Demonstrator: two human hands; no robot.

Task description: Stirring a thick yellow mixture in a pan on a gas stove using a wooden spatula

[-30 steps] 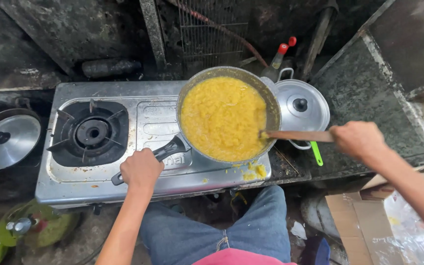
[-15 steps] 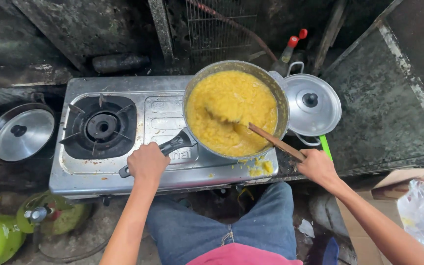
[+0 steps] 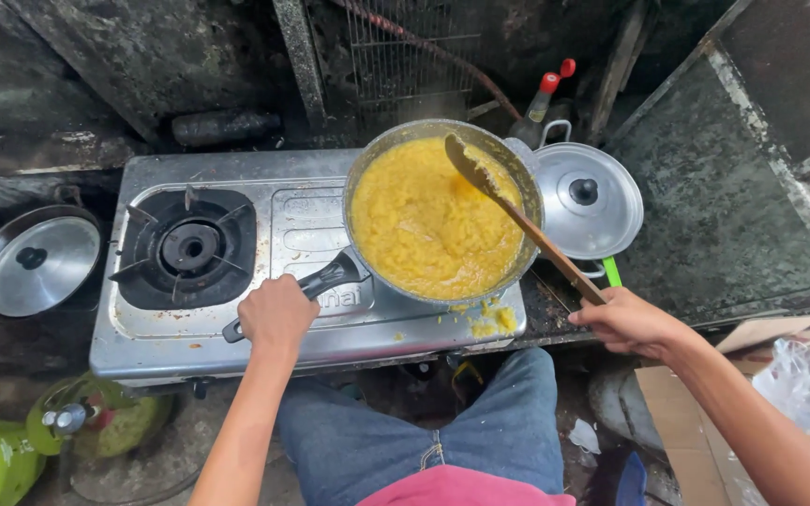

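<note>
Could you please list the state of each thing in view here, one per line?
Pan: on the right burner, full of yellow mash.
Wooden spatula: blade in the mash, tilted.
Left hand: gripping the pan handle.
Right hand: gripping the spatula's end.
Left burner: bare, no flame visible.
Lidded pot: closed.

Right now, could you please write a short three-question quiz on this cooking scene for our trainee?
1. True or false: the left hand grips the pan's black handle.
2. What does the right hand hold? A) a lid B) a wooden spatula C) a bottle
3. Which burner stands bare, nothing on it?

Key
1. True.
2. B; its blade rests in the yellow mash inside the pan.
3. The left burner of the steel stove.
</note>
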